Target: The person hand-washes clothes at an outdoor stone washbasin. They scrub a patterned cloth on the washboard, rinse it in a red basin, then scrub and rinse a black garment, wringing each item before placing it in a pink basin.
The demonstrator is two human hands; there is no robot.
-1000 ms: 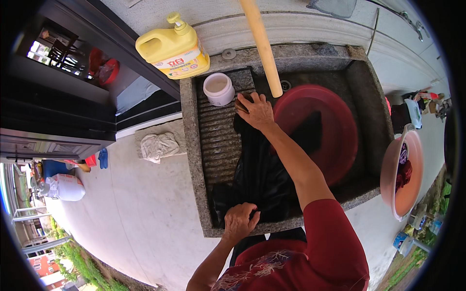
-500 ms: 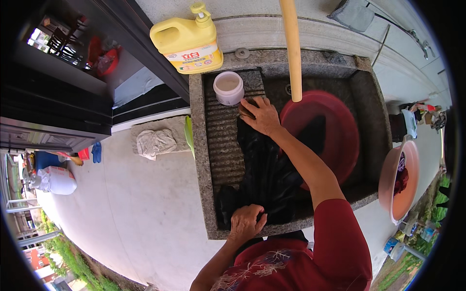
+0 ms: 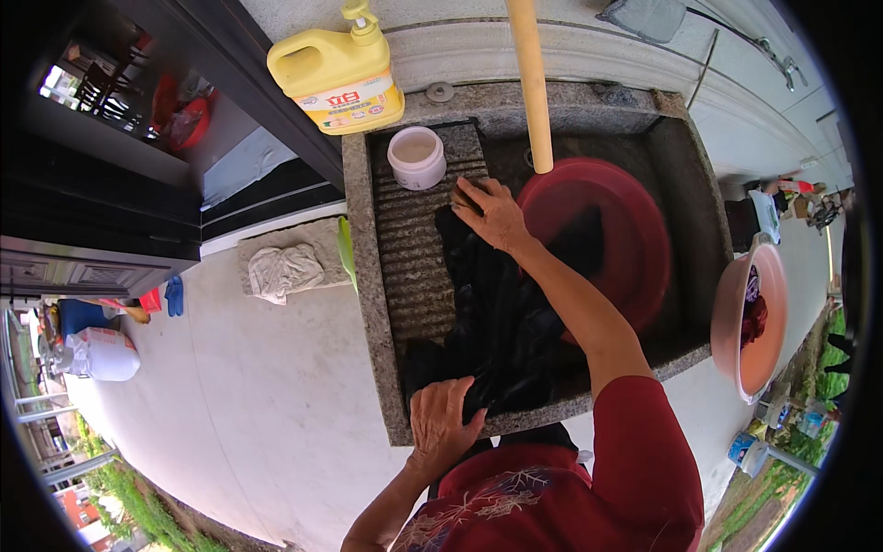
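Observation:
A wet black garment [image 3: 501,317] lies bunched on the ribbed washboard [image 3: 414,258] built into the left side of a stone sink [image 3: 379,386]. My right hand [image 3: 497,219] is curled round a small brown object [image 3: 470,189] at the garment's far end; its kind cannot be made out. At the near end, my left hand [image 3: 441,423] lies on the cloth by the sink's front edge, fingers stretched out and thumb apart. A pale pink tub [image 3: 417,158] stands beyond my right hand. Dark cloth shows inside a red basin [image 3: 648,267] in the sink.
A yellow pump jug [image 3: 336,78] stands at the sink's far left corner. From above, a wooden-coloured pole [image 3: 531,87] reaches down over the sink. A pink basin [image 3: 736,317] with clothes is at the right. A rag [image 3: 285,271] lies on a slab to the left.
The view has shifted slightly. My left hand's fingers have straightened on the black garment, where they were bent before. My right hand stays at the far end with the brown object.

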